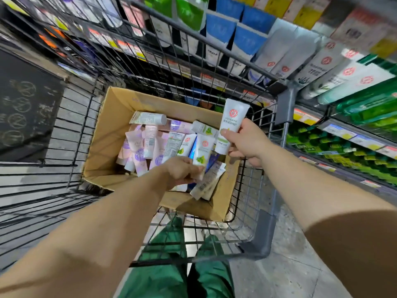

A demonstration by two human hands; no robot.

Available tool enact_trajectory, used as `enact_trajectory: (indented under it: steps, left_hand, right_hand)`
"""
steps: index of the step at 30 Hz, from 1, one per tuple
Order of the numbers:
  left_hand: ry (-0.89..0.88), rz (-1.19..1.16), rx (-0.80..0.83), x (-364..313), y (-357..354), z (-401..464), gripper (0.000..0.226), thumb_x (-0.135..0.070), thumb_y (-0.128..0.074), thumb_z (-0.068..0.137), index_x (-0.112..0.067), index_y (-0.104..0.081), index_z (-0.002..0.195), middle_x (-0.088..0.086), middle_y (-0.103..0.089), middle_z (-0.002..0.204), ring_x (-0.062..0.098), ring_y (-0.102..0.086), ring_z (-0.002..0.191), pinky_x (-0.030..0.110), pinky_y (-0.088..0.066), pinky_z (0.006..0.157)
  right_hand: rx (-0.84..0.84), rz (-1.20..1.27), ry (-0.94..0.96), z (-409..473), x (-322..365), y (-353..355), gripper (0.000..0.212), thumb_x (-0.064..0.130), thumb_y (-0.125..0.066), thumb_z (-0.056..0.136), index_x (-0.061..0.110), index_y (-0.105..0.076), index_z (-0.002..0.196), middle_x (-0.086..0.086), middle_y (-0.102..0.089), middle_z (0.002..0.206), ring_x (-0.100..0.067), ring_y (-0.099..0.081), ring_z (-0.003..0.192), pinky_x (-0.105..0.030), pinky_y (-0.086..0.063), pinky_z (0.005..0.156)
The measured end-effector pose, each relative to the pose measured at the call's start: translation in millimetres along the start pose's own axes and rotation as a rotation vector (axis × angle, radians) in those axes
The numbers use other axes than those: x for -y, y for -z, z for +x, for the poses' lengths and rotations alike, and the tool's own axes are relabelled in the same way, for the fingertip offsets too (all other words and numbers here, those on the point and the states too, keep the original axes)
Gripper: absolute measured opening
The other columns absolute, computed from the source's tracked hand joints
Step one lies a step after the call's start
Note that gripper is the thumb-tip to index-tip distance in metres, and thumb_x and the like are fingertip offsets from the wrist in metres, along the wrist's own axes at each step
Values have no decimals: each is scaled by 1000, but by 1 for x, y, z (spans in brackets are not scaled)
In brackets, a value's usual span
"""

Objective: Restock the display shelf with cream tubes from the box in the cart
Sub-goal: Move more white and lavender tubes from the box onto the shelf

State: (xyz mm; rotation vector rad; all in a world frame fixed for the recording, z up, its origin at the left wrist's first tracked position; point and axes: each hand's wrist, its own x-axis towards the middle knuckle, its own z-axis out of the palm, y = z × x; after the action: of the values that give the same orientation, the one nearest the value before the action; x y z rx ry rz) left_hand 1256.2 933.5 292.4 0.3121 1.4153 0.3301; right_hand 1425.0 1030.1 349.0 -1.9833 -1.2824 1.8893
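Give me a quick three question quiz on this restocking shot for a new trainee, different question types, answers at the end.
1. True or false: the right hand holds a white tube above the cardboard box.
2. Where is the left hand? A) on the shelf B) in the box among the tubes C) on the cart handle
3. Fill in: the box sits inside a wire ____.

Key: 1 true; 2 B; 3 cart.

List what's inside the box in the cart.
The box holds loose cream tubes, white, pink and purple. The left hand covers some; lower layers are hidden.
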Motion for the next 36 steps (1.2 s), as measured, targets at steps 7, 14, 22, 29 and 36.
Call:
enact_trajectory:
  steps: [7,14,22,29,36]
  left_hand:
    - [-212,86,82,-48,24,-72,18,-8,-65,89,-8,-54,75,4,-55,63,10,-58,57,21,-53,58]
    - [-411,121,205,-117,15,-152,7,-13,-64,90,-20,-61,90,-2,-69,78,12,-65,73,30,-50,75]
    - [-622,195,224,-185,-77,-235,17,-4,-62,90,-15,-58,103,9,-68,96,21,-64,80,34,-52,71]
    - [-795,319,307,-193,-264,-298,26,0,-64,87,-13,-57,109,11,-69,100,25,-67,88,38,-55,79]
    - [-927,426,583,-157,-503,-355,32,3,-62,87,-8,-58,117,9,-69,102,19,-68,81,31,-56,69]
  right_hand:
    - [58,81,15,-53,47,-5,33,21,-60,94,14,-46,124,-4,-60,124,-28,-66,102,-50,-58,76]
    - [-28,128,127,-123,81,24,32,16,-68,88,18,-51,115,-3,-64,116,-20,-65,96,-41,-57,78]
    - [-166,322,263,-221,93,112,34,11,-69,87,14,-54,117,-1,-67,108,-19,-64,97,-46,-52,90]
    - [-346,466,426,-349,19,257,41,6,-69,86,13,-51,123,-3,-66,116,-15,-65,95,-36,-56,78]
    - [-651,529,567,-502,-107,406,44,11,-69,87,13,-49,127,-11,-62,122,-24,-65,101,-42,-55,79]
